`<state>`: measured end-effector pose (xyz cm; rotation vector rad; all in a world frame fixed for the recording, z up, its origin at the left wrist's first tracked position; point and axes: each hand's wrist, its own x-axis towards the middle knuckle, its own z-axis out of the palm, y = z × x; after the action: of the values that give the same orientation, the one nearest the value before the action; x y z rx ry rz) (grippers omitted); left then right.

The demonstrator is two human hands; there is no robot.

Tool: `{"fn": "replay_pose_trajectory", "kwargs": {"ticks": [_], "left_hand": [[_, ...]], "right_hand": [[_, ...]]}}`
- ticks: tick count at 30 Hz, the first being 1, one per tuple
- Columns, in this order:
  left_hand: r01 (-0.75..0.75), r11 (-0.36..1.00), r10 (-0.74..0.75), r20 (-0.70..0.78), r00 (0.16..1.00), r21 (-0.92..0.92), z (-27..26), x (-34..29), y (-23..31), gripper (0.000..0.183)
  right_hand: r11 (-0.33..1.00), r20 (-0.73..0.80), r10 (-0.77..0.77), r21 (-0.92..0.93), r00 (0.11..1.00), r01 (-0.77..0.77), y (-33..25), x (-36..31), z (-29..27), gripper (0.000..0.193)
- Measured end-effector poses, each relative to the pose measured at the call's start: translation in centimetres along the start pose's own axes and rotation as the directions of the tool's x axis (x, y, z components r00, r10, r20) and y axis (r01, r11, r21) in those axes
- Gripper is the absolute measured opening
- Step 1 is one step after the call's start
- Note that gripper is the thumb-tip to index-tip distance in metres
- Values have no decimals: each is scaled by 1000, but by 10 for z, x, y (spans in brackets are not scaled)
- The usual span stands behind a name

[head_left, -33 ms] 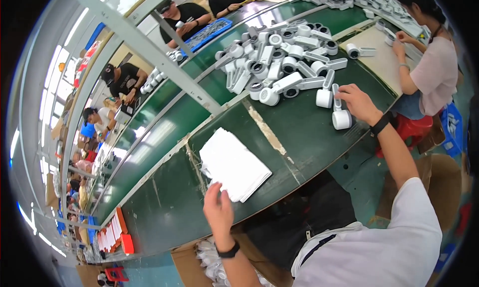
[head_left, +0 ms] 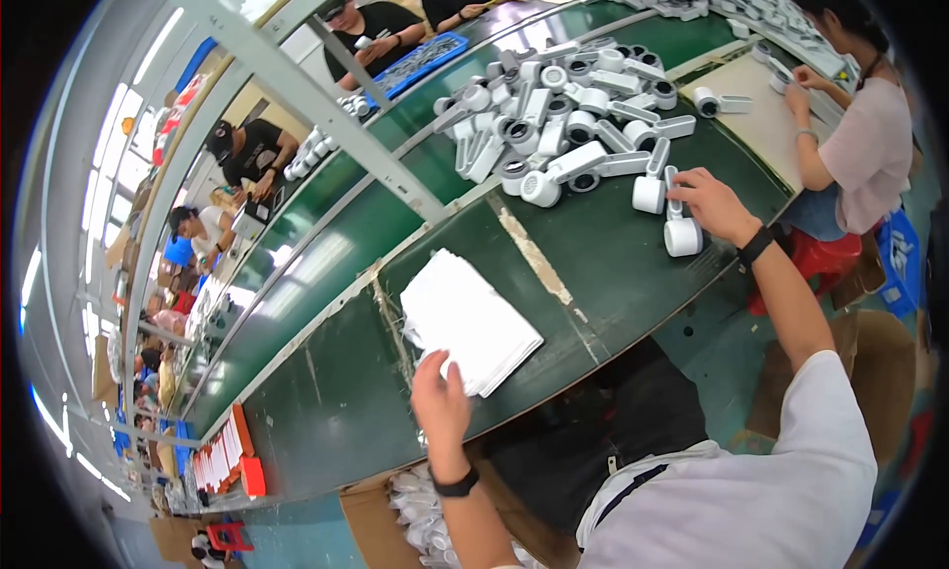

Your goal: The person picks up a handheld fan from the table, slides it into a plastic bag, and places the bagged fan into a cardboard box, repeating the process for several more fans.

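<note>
My left hand (head_left: 441, 401) is at the near left edge of a stack of thin white sheets or bags (head_left: 470, 322), its thumb and forefinger apart. Whether the fingertips touch the stack is hard to tell. Over on the right, my right hand (head_left: 714, 205) has its fingers bent around the handle of a white round-headed part (head_left: 682, 238), which lies on the dark green table (head_left: 633, 282). Just left of it lies a second white round-headed part (head_left: 648, 194), its handle pointing away from me.
A large heap of similar white parts (head_left: 563, 114) covers the far middle. Orange trays (head_left: 229, 455) stand at the left end. A metal post (head_left: 326, 134) rises beyond the table. A co-worker (head_left: 850, 154) sits at right; a cardboard box (head_left: 366, 525) holds clear-bagged items below.
The whole view has shifted slightly to the right. My left hand has moved a little farther up along the stack's edge. My right hand stays at the same part.
</note>
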<state>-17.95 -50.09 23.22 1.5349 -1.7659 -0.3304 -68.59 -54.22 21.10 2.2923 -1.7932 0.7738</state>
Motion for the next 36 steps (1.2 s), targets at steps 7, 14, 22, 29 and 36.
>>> {"fn": "replay_pose_trajectory", "kwargs": {"ticks": [7, 14, 22, 29, 36], "left_hand": [[-88, 923, 68, 66, 996, 375, 44, 20, 0, 18], [-2, 916, -60, 142, 988, 401, 53, 27, -4, 18], [4, 923, -50, 107, 993, 386, 52, 33, 0, 16], [7, 919, -76, 160, 984, 394, 54, 34, -8, 16], [80, 963, -83, 2, 997, 256, 51, 34, -6, 17]], "right_hand": [[999, 183, -33, -7, 983, 35, -5, 4, -2, 32], [976, 187, -150, 184, 971, 116, -50, -7, -28, 32], [710, 345, 4, 660, 939, -246, -109, -18, -18, 28], [193, 491, 56, 849, 869, -492, -150, -38, 16, 24], [137, 517, 27, 846, 856, -515, -161, -49, 28, 26]]}}
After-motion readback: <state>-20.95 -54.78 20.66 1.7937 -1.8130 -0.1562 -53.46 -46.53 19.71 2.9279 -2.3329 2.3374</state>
